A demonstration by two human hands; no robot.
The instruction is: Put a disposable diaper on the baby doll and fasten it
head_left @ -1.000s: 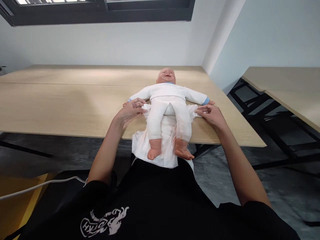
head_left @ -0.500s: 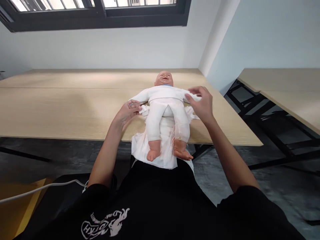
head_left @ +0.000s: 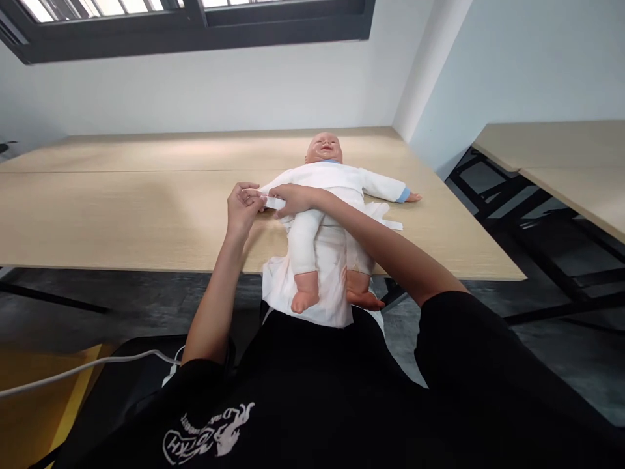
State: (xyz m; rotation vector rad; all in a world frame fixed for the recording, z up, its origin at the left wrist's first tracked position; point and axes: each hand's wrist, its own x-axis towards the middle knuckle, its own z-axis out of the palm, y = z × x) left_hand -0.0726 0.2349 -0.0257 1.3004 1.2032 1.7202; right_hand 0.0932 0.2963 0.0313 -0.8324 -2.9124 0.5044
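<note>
A baby doll (head_left: 328,189) in white clothes lies on its back on the wooden table (head_left: 122,208), its bare feet hanging over the near edge. Under it lies a white cloth (head_left: 319,293), which looks like an open diaper, with a tab (head_left: 390,225) sticking out on the right. My left hand (head_left: 243,205) pinches the left tab at the doll's hip. My right hand (head_left: 291,197) has crossed over the doll's body and grips the same white tab beside my left hand.
A second wooden table (head_left: 561,166) stands to the right with dark metal frames below. A white cable (head_left: 83,368) runs across at lower left. A dark-framed window (head_left: 195,19) sits above the white wall.
My right hand left the right tab, rose over the doll's chest, then crossed to the left hip to meet my left hand. My left hand stayed at the left tab.
</note>
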